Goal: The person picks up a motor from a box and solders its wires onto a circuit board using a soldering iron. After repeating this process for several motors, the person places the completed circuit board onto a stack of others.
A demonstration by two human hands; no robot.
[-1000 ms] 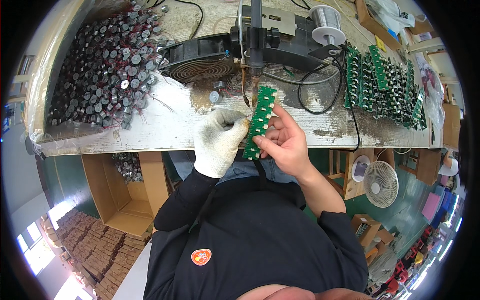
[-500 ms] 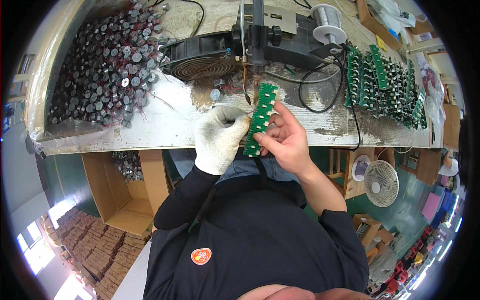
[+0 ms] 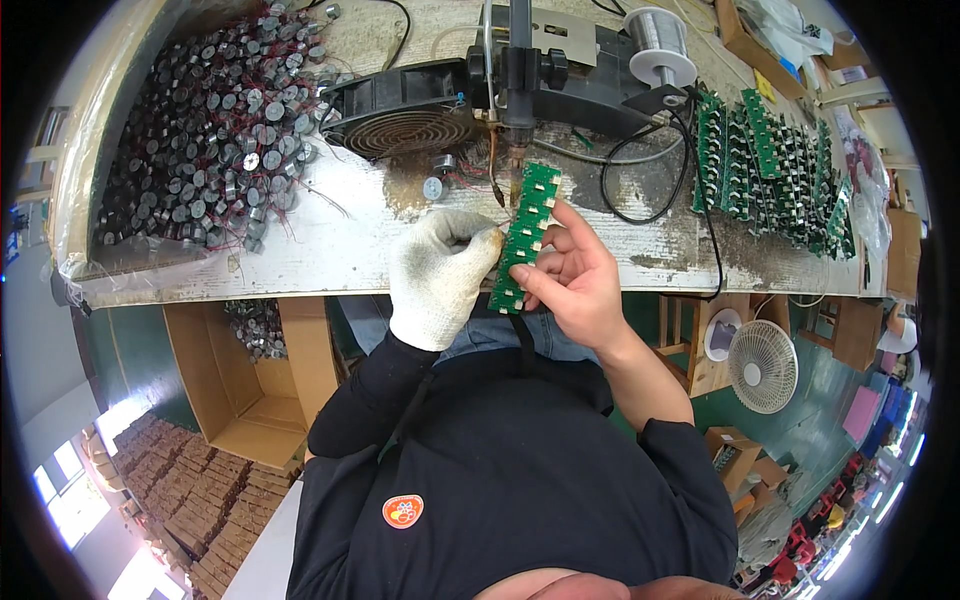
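Observation:
My right hand (image 3: 578, 275), bare, grips a long green circuit board strip (image 3: 527, 238) with small pale connectors along one edge. Its thumb lies on the board's face, with the fingers behind. My left hand (image 3: 440, 270), in a white knitted glove, is closed in a pinch at the strip's left edge; what sits between thumb and finger is hidden. Just beyond the fingertips, the tip of a soldering iron (image 3: 516, 155) points down at the board's far end from a stand. Beside it comes a thin solder feed tube (image 3: 494, 170).
A heap of small round motors (image 3: 215, 150) with red wires fills a tray at left. Behind the hands are a black fan (image 3: 405, 130) and a solder spool (image 3: 657, 45). More green board strips (image 3: 765, 165) lie at right, past a black cable (image 3: 603, 190). A cardboard box (image 3: 255, 385) stands below the table edge.
The far end of the circuit board strip has shifted slightly to the right, along with my right hand. My left hand keeps its pinch at almost the same place.

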